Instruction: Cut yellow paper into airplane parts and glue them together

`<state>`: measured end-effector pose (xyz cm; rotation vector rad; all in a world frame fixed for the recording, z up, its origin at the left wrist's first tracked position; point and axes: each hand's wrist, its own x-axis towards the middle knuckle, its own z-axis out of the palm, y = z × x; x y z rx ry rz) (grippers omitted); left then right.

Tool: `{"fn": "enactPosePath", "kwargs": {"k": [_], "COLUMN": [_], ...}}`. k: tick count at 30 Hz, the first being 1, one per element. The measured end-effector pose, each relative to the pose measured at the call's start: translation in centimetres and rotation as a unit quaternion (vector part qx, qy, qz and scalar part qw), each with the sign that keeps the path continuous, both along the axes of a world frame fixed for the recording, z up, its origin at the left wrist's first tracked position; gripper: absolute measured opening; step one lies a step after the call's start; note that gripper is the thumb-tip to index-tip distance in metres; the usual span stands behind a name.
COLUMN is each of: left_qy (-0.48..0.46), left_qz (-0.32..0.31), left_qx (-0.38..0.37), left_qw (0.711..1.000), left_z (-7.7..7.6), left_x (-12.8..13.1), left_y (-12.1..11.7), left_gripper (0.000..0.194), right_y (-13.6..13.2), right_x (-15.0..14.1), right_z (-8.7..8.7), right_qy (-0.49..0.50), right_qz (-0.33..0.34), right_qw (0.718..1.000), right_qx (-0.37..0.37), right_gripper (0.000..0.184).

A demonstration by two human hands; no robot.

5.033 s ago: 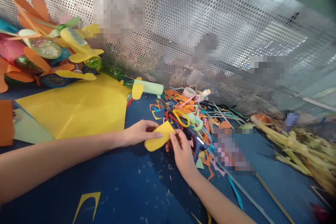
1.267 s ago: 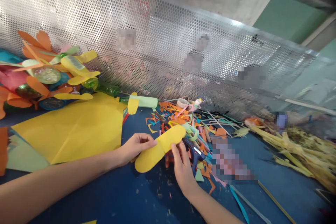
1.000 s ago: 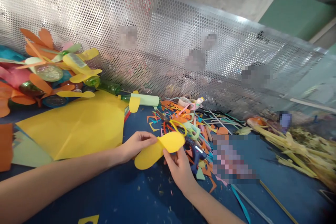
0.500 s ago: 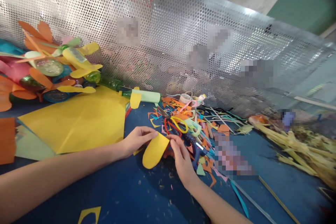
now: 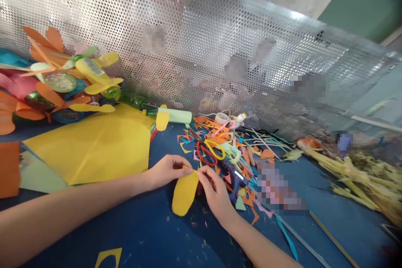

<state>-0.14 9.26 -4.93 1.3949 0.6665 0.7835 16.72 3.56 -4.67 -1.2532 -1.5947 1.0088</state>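
A rounded yellow paper cut-out (image 5: 184,192) hangs down over the blue table (image 5: 150,234), pinched at its top end by both hands. My left hand (image 5: 168,169) grips that top from the left with thumb and fingers closed. My right hand (image 5: 214,190) pinches the same end from the right. Just behind my right hand lie scissors with red and yellow handles (image 5: 211,152) and a blue glue gun (image 5: 234,176).
A big yellow paper sheet (image 5: 94,146) lies at the left, with orange paper (image 5: 9,168) beside it. Paper flowers on green bottles (image 5: 63,79) pile at the back left. Coloured paper scraps (image 5: 238,142) and dry straw (image 5: 361,176) spread right. A perforated metal screen (image 5: 204,50) closes the back.
The yellow cut-out was stretched out long between my hands; it is now folded to a single lobe and hangs down, and both hands have come together at its top.
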Motion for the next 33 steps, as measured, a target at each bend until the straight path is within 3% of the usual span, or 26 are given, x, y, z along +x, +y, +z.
{"fn": "enactPosePath", "kwargs": {"k": [3,6,7,9,10,12,15,21,25,29,31,33], "left_qy": [-0.006,-0.046,-0.065,-0.097,-0.107,-0.111,-0.11,-0.12,-0.141,-0.161,-0.169,-0.179], "left_qz": [0.015,0.061,0.076,0.092,0.095,0.097,0.105,0.107,0.12,0.143,0.163,0.177], "left_qx": [-0.024,-0.076,-0.093,-0.122,-0.128,-0.13,-0.13,-0.139,-0.157,-0.174,-0.167,-0.141], "left_qw": [1.0,0.994,0.991,0.983,0.981,0.98,0.98,0.977,0.97,0.961,0.958,0.958], "left_z": [0.1,0.3,0.3,0.4,0.4,0.4,0.3,0.1,0.1,0.8,1.6,2.5], "left_x": [0.1,0.2,0.2,0.3,0.3,0.4,0.4,0.4,0.4,0.3,0.1,-0.3], "left_y": [0.0,0.0,0.0,0.1,0.1,0.1,0.2,0.5,0.5,0.8,1.1,1.5], "left_gripper": [0.023,0.024,0.024,0.026,0.028,0.03,0.033,0.035,0.03,0.027,0.027,0.027], "right_y": [-0.1,0.4,0.8,2.1,2.9,4.7,7.2,9.0,8.0,6.2,5.1,3.8], "right_x": [0.1,0.6,0.7,0.9,1.0,0.9,0.4,0.1,1.5,3.4,3.8,3.8], "right_z": [0.4,1.7,2.3,3.6,4.2,4.9,4.7,4.4,6.1,7.8,7.9,7.5], "right_qy": [-0.039,-0.161,-0.227,-0.383,-0.467,-0.607,-0.638,-0.65,-0.64,-0.612,-0.559,-0.386], "right_qz": [-0.016,-0.037,-0.047,-0.067,-0.082,-0.106,-0.125,-0.134,-0.117,-0.132,-0.095,-0.015], "right_qw": [0.999,0.983,0.966,0.902,0.858,0.774,0.753,0.747,0.758,0.779,0.823,0.922], "right_qx": [0.012,0.078,0.116,0.188,0.196,0.144,0.096,0.047,0.037,0.024,0.029,0.026], "right_gripper": [0.024,0.022,0.02,0.016,0.015,0.02,0.028,0.032,0.018,0.026,0.034,0.039]}}
